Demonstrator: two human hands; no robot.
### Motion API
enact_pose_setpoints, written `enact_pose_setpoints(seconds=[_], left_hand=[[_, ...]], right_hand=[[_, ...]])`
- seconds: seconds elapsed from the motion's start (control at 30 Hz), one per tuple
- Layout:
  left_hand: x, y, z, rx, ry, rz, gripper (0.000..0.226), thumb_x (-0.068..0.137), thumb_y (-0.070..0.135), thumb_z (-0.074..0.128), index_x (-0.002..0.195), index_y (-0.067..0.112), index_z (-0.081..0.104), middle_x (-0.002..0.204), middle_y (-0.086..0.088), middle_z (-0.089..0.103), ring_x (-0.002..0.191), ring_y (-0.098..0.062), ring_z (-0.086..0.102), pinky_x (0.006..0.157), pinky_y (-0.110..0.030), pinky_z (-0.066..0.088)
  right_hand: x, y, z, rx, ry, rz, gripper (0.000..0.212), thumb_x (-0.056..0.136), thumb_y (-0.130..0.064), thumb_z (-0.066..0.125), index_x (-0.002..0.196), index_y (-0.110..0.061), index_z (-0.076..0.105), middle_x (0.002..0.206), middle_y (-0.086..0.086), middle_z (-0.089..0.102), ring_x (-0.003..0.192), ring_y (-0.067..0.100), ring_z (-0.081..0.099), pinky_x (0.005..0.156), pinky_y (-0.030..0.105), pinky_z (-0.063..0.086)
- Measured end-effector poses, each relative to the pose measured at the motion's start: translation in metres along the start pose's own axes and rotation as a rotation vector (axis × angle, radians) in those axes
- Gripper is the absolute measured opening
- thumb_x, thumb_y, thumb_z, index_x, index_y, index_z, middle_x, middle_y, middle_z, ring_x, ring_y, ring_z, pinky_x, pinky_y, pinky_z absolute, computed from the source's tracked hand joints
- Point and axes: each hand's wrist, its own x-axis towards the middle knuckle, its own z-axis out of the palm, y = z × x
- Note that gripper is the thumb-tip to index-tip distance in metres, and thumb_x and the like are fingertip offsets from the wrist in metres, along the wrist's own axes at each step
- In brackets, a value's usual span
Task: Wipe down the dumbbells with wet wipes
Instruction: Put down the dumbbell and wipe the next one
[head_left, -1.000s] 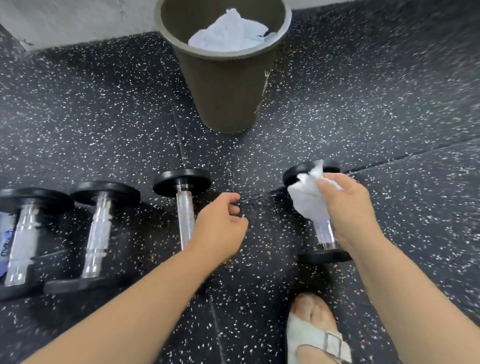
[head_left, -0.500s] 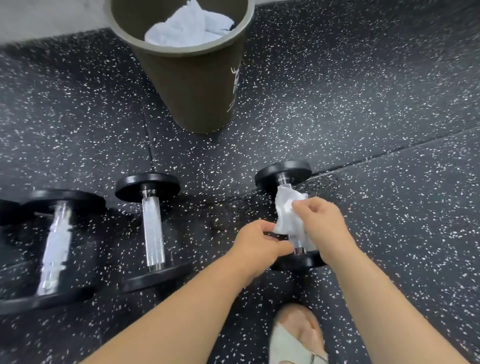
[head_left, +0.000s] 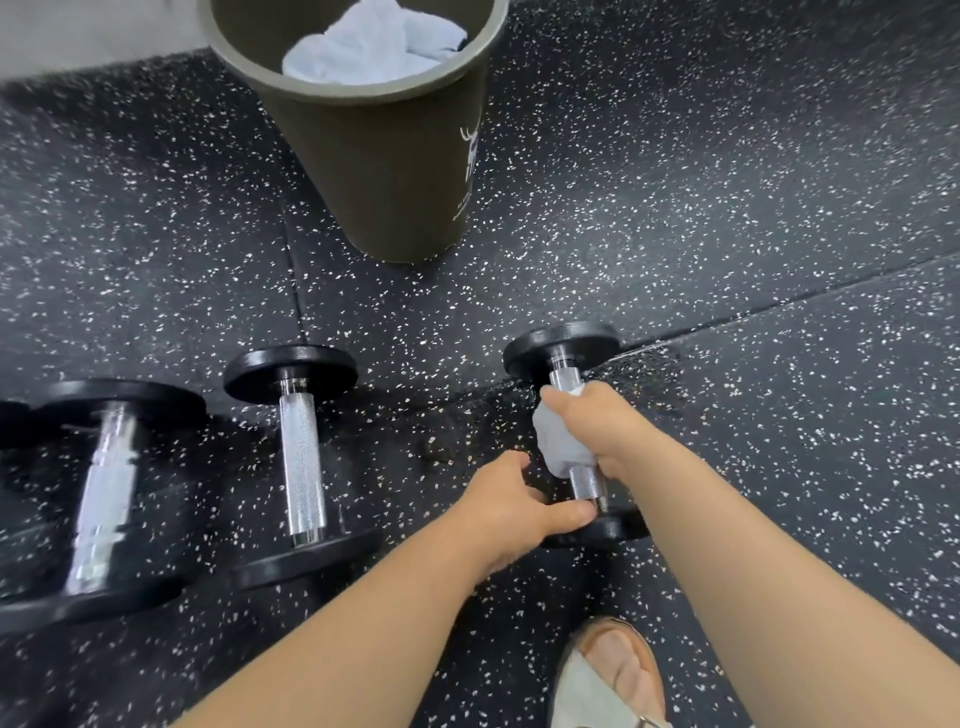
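At 5 o'clock the right hand (head_left: 597, 426) wraps a wet wipe (head_left: 558, 449) round the handle of a dumbbell (head_left: 563, 348); the left hand (head_left: 511, 501) grips its near end. Probably still to be wiped are two more dumbbells (head_left: 304, 457) at 8 o'clock. The bin (head_left: 395, 171) at 12 holds used wipes (head_left: 363, 47).

Wipes (head_left: 363, 47) lie in bin (head_left: 395, 171) behind the dumbbells (head_left: 301, 457).

one head-worn wide view, facing down
it looked forward and steeply down at the floor (head_left: 727, 208) from close by, bin (head_left: 395, 171) at the top edge.
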Motion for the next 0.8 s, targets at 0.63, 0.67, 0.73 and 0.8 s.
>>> enact_pose_setpoints(seconds=[0.63,0.67,0.73,0.8], left_hand=[[0.009,-0.017,-0.012,-0.069,-0.068,0.018,0.095,0.071,0.039,0.082,0.147,0.023,0.027,0.121,0.002,0.061,0.107,-0.016,0.062,0.102,-0.039,0.046],[0.010,-0.018,-0.013,-0.070,-0.074,0.018,0.095,0.071,0.039,0.082,0.147,0.023,0.028,0.120,0.002,0.062,0.107,-0.016,0.062,0.102,-0.039,0.047],[0.011,-0.019,-0.015,-0.066,-0.087,0.020,0.094,0.071,0.039,0.082,0.146,0.023,0.029,0.119,0.003,0.063,0.107,-0.016,0.062,0.102,-0.039,0.047],[0.012,-0.019,-0.014,-0.060,-0.089,0.024,0.092,0.071,0.039,0.082,0.146,0.024,0.030,0.118,0.003,0.063,0.107,-0.017,0.062,0.102,-0.040,0.047]], right_hand=[[-0.039,0.017,-0.023,-0.744,-0.034,-0.071,0.032,0.099,-0.025,0.045,0.090,0.001,0.061,0.069,0.003,0.049,0.056,0.015,0.041,0.052,0.022,0.033],[-0.039,0.012,-0.022,-0.653,-0.001,-0.036,0.029,0.100,-0.021,0.045,0.097,0.002,0.063,0.068,0.003,0.052,0.053,0.016,0.042,0.050,0.021,0.033],[-0.034,-0.004,-0.021,-0.526,0.086,-0.015,0.026,0.100,-0.012,0.044,0.096,0.002,0.066,0.064,0.006,0.057,0.048,0.015,0.046,0.045,0.021,0.035],[-0.018,-0.026,-0.017,-0.474,0.170,-0.054,0.026,0.098,-0.005,0.041,0.091,0.006,0.063,0.070,0.012,0.059,0.056,0.022,0.051,0.049,0.026,0.041]])
